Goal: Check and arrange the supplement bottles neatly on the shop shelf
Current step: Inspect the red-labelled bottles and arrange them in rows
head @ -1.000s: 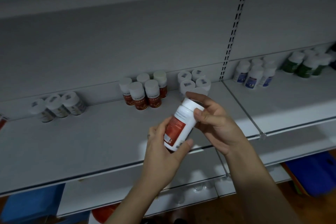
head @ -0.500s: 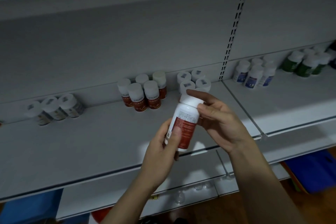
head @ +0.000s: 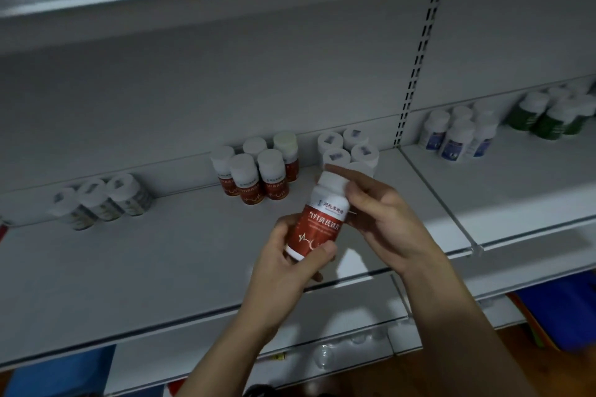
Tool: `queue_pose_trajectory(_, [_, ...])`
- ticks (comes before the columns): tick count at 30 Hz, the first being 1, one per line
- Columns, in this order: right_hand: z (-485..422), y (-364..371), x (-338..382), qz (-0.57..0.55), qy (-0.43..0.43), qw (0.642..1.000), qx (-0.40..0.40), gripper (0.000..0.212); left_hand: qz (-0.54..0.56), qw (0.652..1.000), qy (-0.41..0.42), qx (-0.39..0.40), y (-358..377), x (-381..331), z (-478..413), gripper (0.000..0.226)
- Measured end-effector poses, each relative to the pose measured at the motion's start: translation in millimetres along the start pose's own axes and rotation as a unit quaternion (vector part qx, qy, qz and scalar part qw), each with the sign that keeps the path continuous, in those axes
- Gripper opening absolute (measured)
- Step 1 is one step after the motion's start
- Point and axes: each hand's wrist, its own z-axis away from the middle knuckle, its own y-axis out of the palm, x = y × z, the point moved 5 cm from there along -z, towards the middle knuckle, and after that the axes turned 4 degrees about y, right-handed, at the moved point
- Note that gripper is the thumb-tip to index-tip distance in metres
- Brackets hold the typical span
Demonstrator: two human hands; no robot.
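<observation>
Cradling the base, the left hand [head: 283, 264] wraps the red-labelled bottle [head: 317, 222] held tilted above the shelf [head: 161, 267], while the right hand [head: 383, 219] pinches its white cap [head: 332, 182]. It looks light, rigid plastic, probably slick; grip the label band.

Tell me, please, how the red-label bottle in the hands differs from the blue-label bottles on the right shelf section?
The held bottle has a red label; the blue-label bottles have blue-and-white ones. The held bottle is tilted, off the shelf, between the left hand and right hand; the blue-label bottles stand upright in a cluster at the back. Both have white caps.
</observation>
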Motion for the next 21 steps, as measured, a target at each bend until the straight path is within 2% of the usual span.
queue_pose_trajectory(5, [-8,3,0,0.026,-0.018,0.997,-0.064,0.037,0.012,1.000,-0.007,0.023,-7,0,-4,0.062])
queue_pose_trajectory(9, [-16,7,-7,0.041,-0.013,0.997,-0.068,0.037,-0.002,0.998,-0.017,0.052,-21,5,-8,0.068])
queue_pose_trajectory(11, [-17,13,-8,0.038,-0.022,0.999,-0.003,0.037,-0.037,0.998,-0.010,0.044,-31,7,-11,0.069])
queue_pose_trajectory(14, [-12,34,-9,0.085,-0.033,0.984,0.152,0.048,-0.125,0.992,0.023,0.018,-41,9,-13,0.065])
queue_pose_trajectory(16, [-12,43,-12,0.093,-0.028,0.976,0.196,0.053,-0.130,0.991,0.030,0.013,-46,10,-13,0.066])
queue_pose_trajectory(18, [-17,49,-14,0.091,-0.026,0.979,0.181,0.055,-0.135,0.990,0.029,0.010,-53,9,-13,0.065])
queue_pose_trajectory(21, [-32,52,-21,0.086,-0.008,0.994,0.071,0.043,-0.167,0.986,0.021,0.010,-68,7,-11,0.058])
